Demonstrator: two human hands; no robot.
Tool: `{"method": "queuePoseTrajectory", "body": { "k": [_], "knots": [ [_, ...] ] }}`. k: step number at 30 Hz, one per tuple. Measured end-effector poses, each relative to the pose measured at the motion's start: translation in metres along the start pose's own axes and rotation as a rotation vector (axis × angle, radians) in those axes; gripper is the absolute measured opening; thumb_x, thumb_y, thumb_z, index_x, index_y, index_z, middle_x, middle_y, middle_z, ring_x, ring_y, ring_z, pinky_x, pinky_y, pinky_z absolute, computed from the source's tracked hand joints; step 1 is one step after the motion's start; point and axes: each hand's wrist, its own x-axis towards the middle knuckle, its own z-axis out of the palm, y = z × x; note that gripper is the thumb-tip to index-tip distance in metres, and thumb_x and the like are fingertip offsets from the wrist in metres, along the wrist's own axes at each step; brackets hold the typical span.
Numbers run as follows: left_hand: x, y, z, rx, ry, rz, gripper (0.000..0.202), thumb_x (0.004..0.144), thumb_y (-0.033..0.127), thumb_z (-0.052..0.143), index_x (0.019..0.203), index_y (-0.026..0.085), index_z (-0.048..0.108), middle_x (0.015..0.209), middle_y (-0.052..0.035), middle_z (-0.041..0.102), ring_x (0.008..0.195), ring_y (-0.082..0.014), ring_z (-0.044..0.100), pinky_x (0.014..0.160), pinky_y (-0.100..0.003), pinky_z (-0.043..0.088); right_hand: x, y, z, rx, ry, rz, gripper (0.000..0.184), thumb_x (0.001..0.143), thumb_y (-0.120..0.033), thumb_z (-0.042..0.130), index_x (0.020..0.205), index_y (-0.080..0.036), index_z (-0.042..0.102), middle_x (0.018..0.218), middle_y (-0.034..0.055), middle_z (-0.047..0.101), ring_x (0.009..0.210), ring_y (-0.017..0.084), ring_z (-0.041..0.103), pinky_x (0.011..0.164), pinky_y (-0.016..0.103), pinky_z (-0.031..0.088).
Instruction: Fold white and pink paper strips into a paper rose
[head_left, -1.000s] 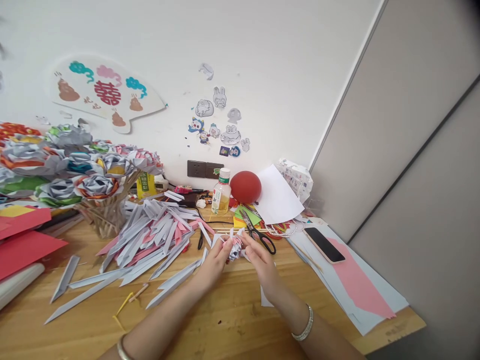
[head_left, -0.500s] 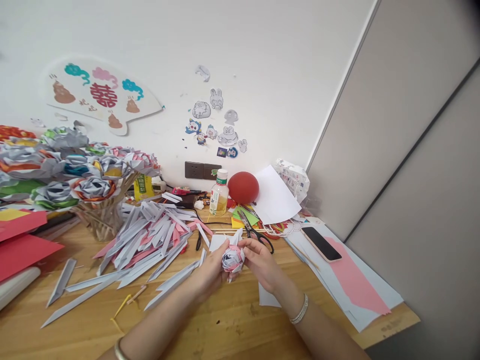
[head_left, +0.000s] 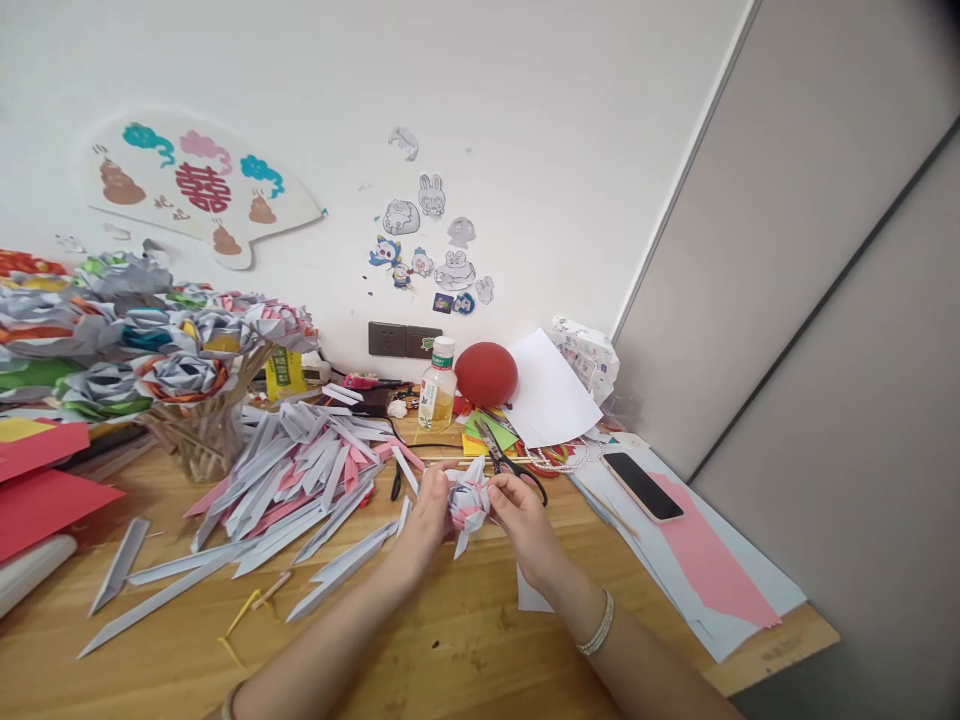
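Between my hands is a small paper flower [head_left: 468, 504] of folded white and pink strips, with pointed ends sticking out above and below. My left hand [head_left: 427, 508] supports it from the left, its far fingers partly hidden behind the flower. On the other side, my right hand [head_left: 521, 520] pinches the flower's right edge between thumb and forefinger. A heap of folded white and pink paper strips [head_left: 307, 470] lies on the table left of my hands. Black-handled scissors [head_left: 517, 468] rest just beyond my right hand.
Finished paper flowers on sticks [head_left: 184, 380] stand in a clear container [head_left: 199, 450] at left. Behind are a drink bottle [head_left: 438, 388], a red balloon [head_left: 486, 374] and a white sheet [head_left: 551, 390]. A phone [head_left: 643, 487] lies on papers at right, near a grey panel [head_left: 810, 330].
The flower has turned in my hands, so more pointed strip ends show. My left hand has straightened along its left side, and my right fingers have shifted slightly to its edge.
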Motion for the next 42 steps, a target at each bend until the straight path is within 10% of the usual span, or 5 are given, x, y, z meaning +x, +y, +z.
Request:
{"method": "queuePoseTrajectory", "body": {
  "k": [7, 14, 22, 28, 42],
  "knots": [
    [-0.001, 0.004, -0.002, 0.381, 0.027, 0.391, 0.041, 0.065, 0.039, 0.063, 0.100, 0.020, 0.053, 0.109, -0.0086, 0.052, 0.105, -0.0247, 0.045, 0.090, -0.035, 0.034, -0.001, -0.003, 0.002, 0.060, -0.010, 0.030, 0.022, 0.073, -0.039, 0.058, 0.073, -0.018, 0.053, 0.071, -0.0004, 0.050, 0.068, 0.013, 0.051, 0.067, 0.026, 0.046],
    [-0.001, 0.005, -0.002, 0.125, -0.065, 0.062, 0.033, 0.075, 0.050, 0.047, 0.085, 0.018, 0.048, 0.063, 0.0029, 0.052, 0.049, -0.0115, 0.047, 0.046, -0.023, 0.038, -0.002, -0.006, -0.004, -0.155, -0.017, -0.205, 0.021, 0.073, -0.031, 0.060, 0.091, -0.022, 0.056, 0.082, 0.0019, 0.052, 0.078, 0.015, 0.052, 0.073, 0.028, 0.045],
    [-0.003, 0.009, -0.003, 0.082, -0.245, 0.016, 0.036, 0.072, 0.051, 0.049, 0.088, 0.019, 0.049, 0.062, 0.0020, 0.054, 0.053, -0.0127, 0.048, 0.048, -0.023, 0.037, 0.001, -0.014, -0.010, -0.231, -0.131, -0.281, 0.026, 0.072, -0.035, 0.061, 0.095, -0.022, 0.058, 0.105, 0.0058, 0.051, 0.105, 0.021, 0.045, 0.092, 0.035, 0.035],
    [-0.005, 0.011, -0.003, 0.146, -0.246, 0.120, 0.033, 0.072, 0.050, 0.050, 0.084, 0.019, 0.048, 0.065, 0.0018, 0.052, 0.059, -0.0125, 0.048, 0.053, -0.022, 0.037, -0.004, -0.015, -0.002, -0.011, -0.191, -0.103, 0.025, 0.072, -0.036, 0.060, 0.093, -0.022, 0.057, 0.101, 0.0049, 0.051, 0.079, 0.016, 0.053, 0.063, 0.028, 0.048],
    [-0.008, 0.014, 0.003, -0.093, -0.341, -0.026, 0.024, 0.077, 0.039, 0.045, 0.084, 0.016, 0.048, 0.061, -0.0013, 0.057, 0.061, -0.0162, 0.054, 0.049, -0.024, 0.039, -0.006, -0.010, 0.001, 0.179, -0.223, 0.018, 0.030, 0.071, -0.041, 0.061, 0.093, -0.022, 0.055, 0.084, -0.0001, 0.052, 0.050, 0.007, 0.049, 0.049, 0.023, 0.043]
  ]
}}
